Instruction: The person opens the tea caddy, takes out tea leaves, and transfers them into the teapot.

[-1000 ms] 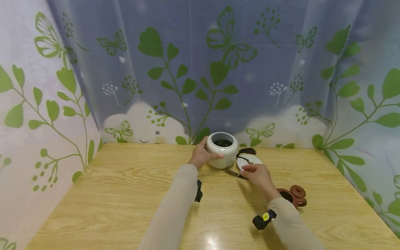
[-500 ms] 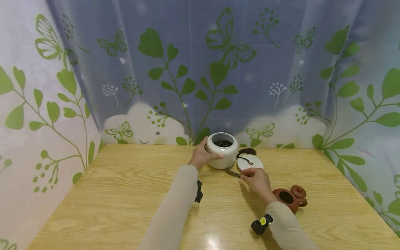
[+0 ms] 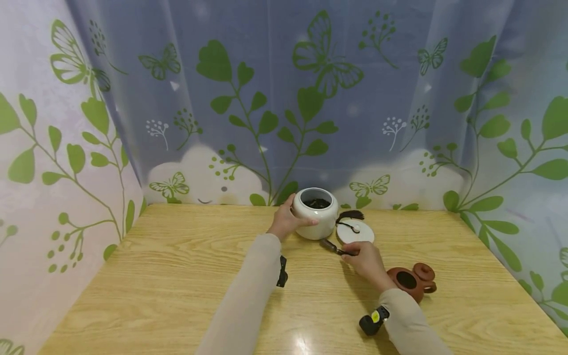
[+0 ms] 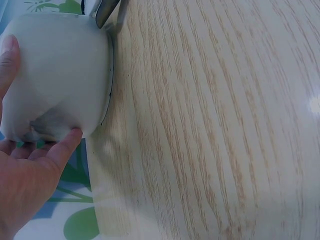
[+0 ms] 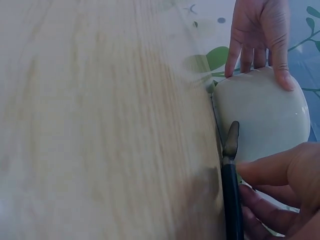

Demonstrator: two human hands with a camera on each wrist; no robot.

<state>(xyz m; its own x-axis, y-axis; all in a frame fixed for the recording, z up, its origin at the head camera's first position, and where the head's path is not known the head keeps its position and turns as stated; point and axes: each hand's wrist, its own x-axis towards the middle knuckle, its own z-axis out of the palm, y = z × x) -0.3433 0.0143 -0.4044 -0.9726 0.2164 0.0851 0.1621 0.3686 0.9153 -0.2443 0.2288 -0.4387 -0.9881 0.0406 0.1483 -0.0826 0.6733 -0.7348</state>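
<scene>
A white ceramic jar (image 3: 320, 224) stands upright near the table's back edge, its mouth uncovered and dark, leaf-like bits (image 3: 317, 203) inside. My left hand (image 3: 285, 222) grips its left side, the thumb across the front. To the right of the jar, my right hand (image 3: 366, 259) pinches the dark handle of a small tea scoop (image 5: 231, 142). The scoop's head points toward the base of the jar. In the left wrist view, the scoop's tip (image 4: 105, 12) shows beside the jar (image 4: 62, 70). Part of the handle is hidden by my right fingers.
The jar's white lid (image 3: 361, 231), with a dark tassel (image 3: 352, 215) on a cord, lies just beyond my right hand. A brown clay teapot (image 3: 416, 292) sits uncovered near my right forearm, its lid (image 3: 423, 272) beside its opening. Patterned curtains (image 3: 266, 98) surround the wooden table (image 3: 186, 276).
My right hand has come down and slightly toward me, off the jar lid's edge, and has taken hold of the tea scoop's handle. My left hand stays on the jar.
</scene>
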